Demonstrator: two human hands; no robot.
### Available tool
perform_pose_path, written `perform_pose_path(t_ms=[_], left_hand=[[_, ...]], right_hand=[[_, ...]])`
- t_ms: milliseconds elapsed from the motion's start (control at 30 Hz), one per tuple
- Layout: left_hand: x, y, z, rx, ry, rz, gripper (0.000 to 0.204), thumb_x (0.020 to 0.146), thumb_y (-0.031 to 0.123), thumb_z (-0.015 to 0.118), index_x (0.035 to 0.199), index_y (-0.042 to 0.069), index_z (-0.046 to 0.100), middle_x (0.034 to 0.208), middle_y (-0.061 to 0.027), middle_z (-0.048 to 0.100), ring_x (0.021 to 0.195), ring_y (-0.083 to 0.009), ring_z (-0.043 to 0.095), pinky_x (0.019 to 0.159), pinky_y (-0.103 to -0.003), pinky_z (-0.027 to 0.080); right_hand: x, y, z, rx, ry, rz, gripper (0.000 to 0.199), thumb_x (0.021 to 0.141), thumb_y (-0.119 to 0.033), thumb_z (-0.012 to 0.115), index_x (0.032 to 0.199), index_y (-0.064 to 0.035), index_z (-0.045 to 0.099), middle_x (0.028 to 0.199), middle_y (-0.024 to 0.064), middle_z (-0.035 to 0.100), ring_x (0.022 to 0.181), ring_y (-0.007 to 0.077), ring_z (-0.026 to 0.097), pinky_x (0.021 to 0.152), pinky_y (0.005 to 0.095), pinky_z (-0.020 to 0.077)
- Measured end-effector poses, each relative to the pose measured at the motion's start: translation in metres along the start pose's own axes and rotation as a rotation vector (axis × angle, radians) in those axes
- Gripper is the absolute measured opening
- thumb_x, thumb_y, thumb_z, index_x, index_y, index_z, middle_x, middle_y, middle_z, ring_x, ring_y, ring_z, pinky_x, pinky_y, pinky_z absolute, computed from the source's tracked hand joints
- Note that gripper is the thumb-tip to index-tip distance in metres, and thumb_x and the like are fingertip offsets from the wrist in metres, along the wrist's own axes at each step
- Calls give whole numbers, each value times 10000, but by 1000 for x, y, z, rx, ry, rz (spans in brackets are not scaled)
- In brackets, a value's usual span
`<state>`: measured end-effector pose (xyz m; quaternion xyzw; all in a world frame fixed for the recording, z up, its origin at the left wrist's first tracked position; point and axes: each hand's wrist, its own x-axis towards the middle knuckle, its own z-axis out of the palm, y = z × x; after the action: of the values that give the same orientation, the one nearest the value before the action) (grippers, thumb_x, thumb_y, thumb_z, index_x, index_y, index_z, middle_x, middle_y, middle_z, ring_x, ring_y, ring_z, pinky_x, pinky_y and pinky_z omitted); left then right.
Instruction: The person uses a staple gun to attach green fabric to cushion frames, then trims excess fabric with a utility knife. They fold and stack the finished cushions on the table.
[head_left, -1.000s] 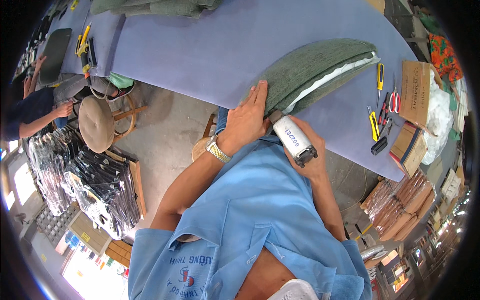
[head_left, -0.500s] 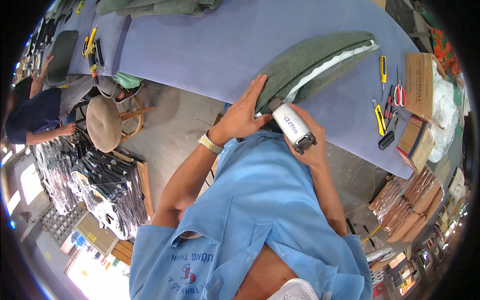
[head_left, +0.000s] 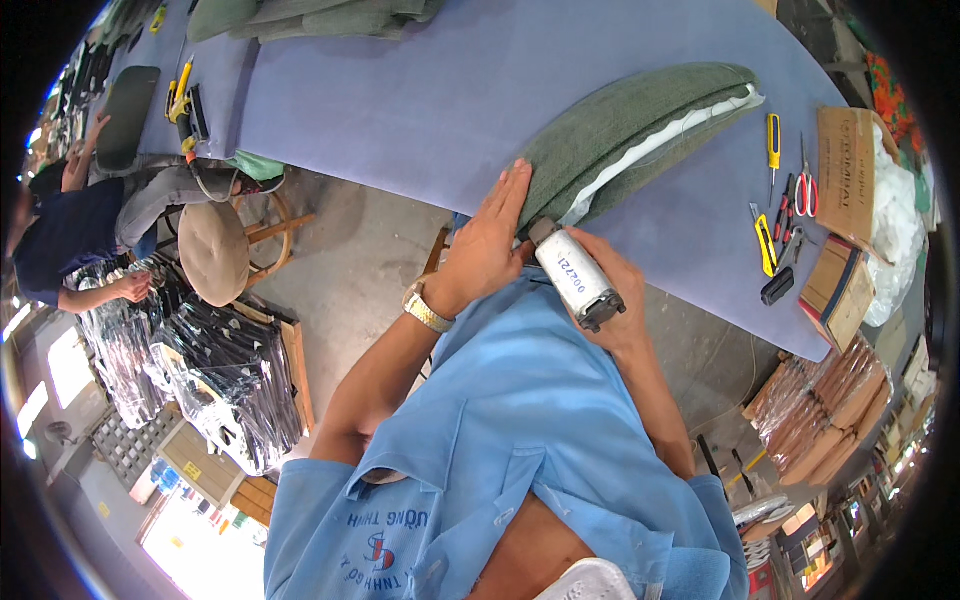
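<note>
At frame centre, the left hand (head_left: pixel 490 245) lies flat, fingers spread, on the near end of a green cushion (head_left: pixel 625 135) on the purple table (head_left: pixel 420 90). Just right, the right hand (head_left: pixel 615 295) grips a white cylindrical tool (head_left: pixel 575 275) whose tip touches the cushion's end.

shirt (head_left: pixel 520 450): light blue, short-sleeved, with a collar and small buttons, filling the view toward 6 o'clock
chest print (head_left: pixel 385 548): dark blue lettering with a small red-and-blue emblem, at about 7 o'clock
wristwatch (head_left: pixel 427 311): gold-toned metal link band on the left wrist
forearms: bare below the sleeves
</note>
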<state>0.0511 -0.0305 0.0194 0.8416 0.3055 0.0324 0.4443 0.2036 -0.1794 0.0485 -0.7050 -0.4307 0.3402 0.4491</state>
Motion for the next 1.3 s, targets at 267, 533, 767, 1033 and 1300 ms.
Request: perform_pose_path(t_ms=[267,533,767,1033,1300], left_hand=[[-15,14,-5,-2,94,-56,902,867,54,668,1654,80,227,1687,-217,282,1539,-374,325,1210,-438,388],[-5,0,1,82,-9,-52,1023,842,26,684,1659,32,69,1724,-194,181,1563,-344,291,1168,-439,466],[-3,13,-10,42,-91,-101,1030,839,-10,662,1657,14,37,1734,-203,123,1567,-351,279,1232,-448,384],[-6,11,-5,70,16,-89,1084,817,22,707,1661,41,28,1707,-238,196,1531,-365,349,1141,-464,487],[-2,6,-6,23,28,-88,951,938,181,686,1666,91,80,1688,-251,247,1456,-368,463,1074,-484,524]], right_hand=[[-9,5,12,-13,-1,-66,540,866,-145,720,1380,-15,620,1254,188,717,1134,312,711,988,387,543],[-5,20,11,22,-23,-159,512,831,-115,712,1282,104,606,1134,268,699,1022,372,726,909,444,562],[3,15,0,63,-115,-121,508,793,-31,672,1286,60,589,1120,216,671,1007,300,668,936,410,527],[7,-3,5,73,-109,-45,520,771,-18,702,1277,36,599,1132,219,676,1036,307,675,952,408,520],[-6,37,-44,115,-30,111,609,797,38,794,1360,15,563,1145,172,663,875,229,671,745,353,560]])
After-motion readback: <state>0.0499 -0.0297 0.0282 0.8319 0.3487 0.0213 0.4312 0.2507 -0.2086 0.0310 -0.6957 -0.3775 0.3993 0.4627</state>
